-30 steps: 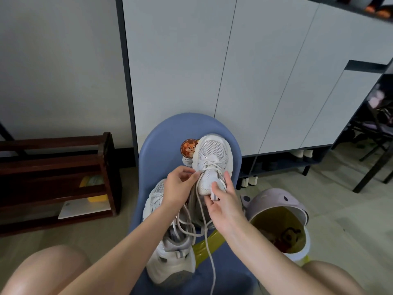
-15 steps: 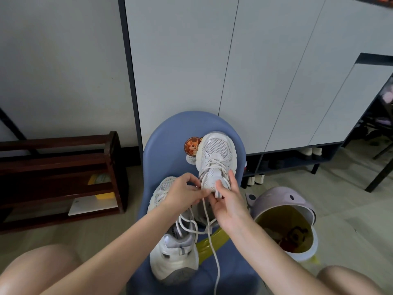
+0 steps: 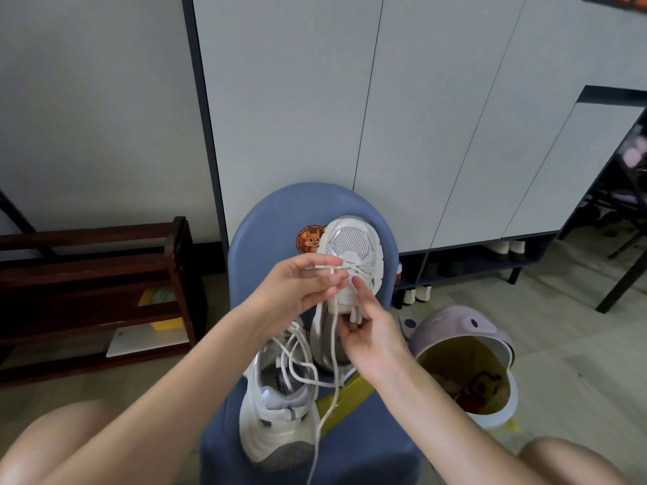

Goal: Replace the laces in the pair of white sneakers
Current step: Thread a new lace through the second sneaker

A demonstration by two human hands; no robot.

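- Sticker on the blue chair back: round, cartoon squirrel; rim text reads "Good Life", seemingly printed twice, small and partly hidden by the upright sneaker.
- Insole of the lying sneaker: dark printed letters, only a fragment like "IERRY" visible; full word cannot be told.
- Side of the upright sneaker near the right hand: small dark mark, too small to read.

Blue chair, wooden rack, lilac bin, white cabinets
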